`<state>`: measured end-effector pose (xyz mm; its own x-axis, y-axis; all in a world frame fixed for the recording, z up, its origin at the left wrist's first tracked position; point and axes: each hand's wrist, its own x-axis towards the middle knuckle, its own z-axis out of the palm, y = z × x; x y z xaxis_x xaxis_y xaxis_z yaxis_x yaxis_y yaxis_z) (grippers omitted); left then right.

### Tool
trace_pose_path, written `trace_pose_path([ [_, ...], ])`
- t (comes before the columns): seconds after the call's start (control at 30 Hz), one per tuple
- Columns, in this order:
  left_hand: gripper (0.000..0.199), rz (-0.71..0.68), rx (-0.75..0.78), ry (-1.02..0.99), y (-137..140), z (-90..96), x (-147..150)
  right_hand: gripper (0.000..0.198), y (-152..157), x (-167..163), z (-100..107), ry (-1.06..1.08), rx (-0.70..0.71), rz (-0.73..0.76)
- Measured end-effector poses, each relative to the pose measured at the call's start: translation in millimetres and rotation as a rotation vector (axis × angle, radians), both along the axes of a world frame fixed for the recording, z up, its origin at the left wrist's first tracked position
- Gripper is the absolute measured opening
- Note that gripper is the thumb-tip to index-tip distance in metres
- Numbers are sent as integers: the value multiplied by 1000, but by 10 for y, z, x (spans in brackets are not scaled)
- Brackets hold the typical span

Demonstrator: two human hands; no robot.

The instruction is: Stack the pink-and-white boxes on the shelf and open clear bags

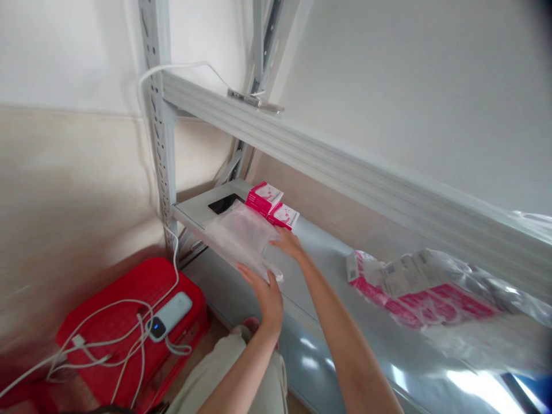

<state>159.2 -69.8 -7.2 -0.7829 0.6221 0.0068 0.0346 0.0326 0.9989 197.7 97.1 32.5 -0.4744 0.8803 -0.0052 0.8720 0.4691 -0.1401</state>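
Observation:
A flat, clear plastic bag (241, 227) lies on the grey metal shelf (317, 247), its near edge reaching the shelf's front. My left hand (265, 296) is at that near edge, with fingers and thumb closed on the plastic. Touching the bag's right side, my right hand (290, 242) has its thumb and fingers apart. Just beyond its fingertips sit pink-and-white boxes (264, 198), one beside the other. A black phone (225, 203) lies flat behind the bag, partly covered by it.
Plastic-wrapped pink boxes (435, 293) lie farther right on the shelf. Above runs a metal beam (328, 155) with a small device (254, 100) and cable. At lower left, a red basket (129, 287) bears a white power bank (172, 313) and tangled white cables.

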Motion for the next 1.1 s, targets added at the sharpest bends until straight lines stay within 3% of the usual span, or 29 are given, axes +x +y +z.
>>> trace_pose_path([
  [0.13, 77, 3, -60, 8, 44, 8, 94, 57, 48, 15, -6, 60, -3, 39],
  [0.3, 79, -43, -85, 57, 34, 38, 160, 65, -65, 49, 56, 22, 18, 15],
  [0.47, 90, -47, -141, 44, 69, 12, 129, 80, -337, 178, 215, -178, 202, 49],
  [0.6, 97, -83, -176, 75, 104, -63, 128, 75, -554, 510, 494, -154, 369, 63],
  [0.67, 96, -111, -186, 87, 104, -79, 149, 63, -607, 795, 631, -135, 407, -53],
  [0.77, 95, -104, -189, 123, 93, -65, 199, 46, -602, 1345, 732, -140, 423, -377],
  [0.87, 94, -51, -135, 164, 58, -62, 263, 41, -556, 1900, 676, -162, 436, -712],
  [0.93, 97, -4, -63, 187, 7, -108, 305, 41, -526, 2173, 585, -156, 365, -871],
  [1.03, 101, 19, 42, 200, -107, -259, 354, 36, -458, 2375, 451, -113, 249, -940],
  [1.1, 103, 18, 89, 217, -189, -379, 372, 34, -389, 2406, 392, -82, 246, -922],
])
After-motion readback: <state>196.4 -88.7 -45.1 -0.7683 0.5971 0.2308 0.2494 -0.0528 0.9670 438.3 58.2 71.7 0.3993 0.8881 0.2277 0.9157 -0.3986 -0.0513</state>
